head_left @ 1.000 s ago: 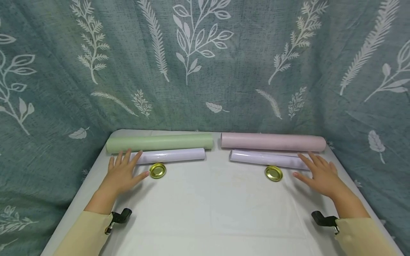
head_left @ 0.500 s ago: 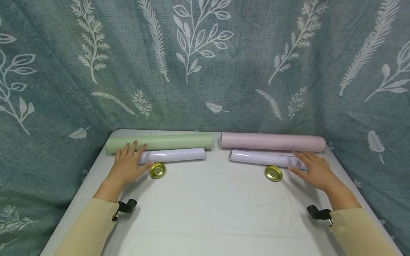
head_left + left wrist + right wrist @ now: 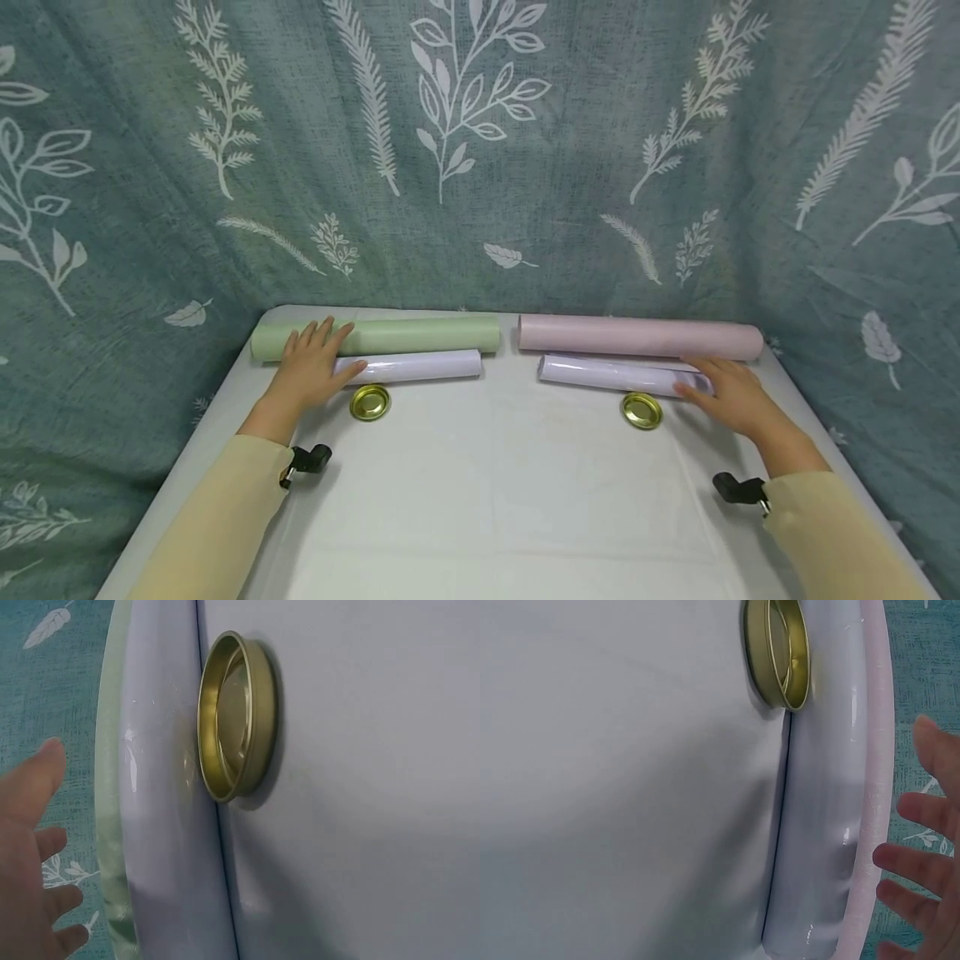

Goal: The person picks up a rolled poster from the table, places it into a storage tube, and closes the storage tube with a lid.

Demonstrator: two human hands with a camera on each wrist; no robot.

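Observation:
On the left, a thick pale green roll lies behind a thinner glossy whitish roll. My left hand, fingers spread, is over the left ends of both, its fingertips overlapping the green roll in the head view. A shallow gold metal lid sits right in front of that whitish roll. To the right, a pink roll lies behind a second glossy whitish roll. My right hand is over this roll's right end, fingers extended. Another gold lid stands close in front of it. Neither hand grips anything.
A white cloth covers the table. Green leaf-patterned fabric hangs directly behind the rolls and down both sides. Each wrist carries a small black camera mount, one by the left sleeve, one by the right sleeve.
My left hand has moved forward and right, from beside the whitish roll to over the green one. The right hand has shifted slightly left and forward. Rolls and lids stay put.

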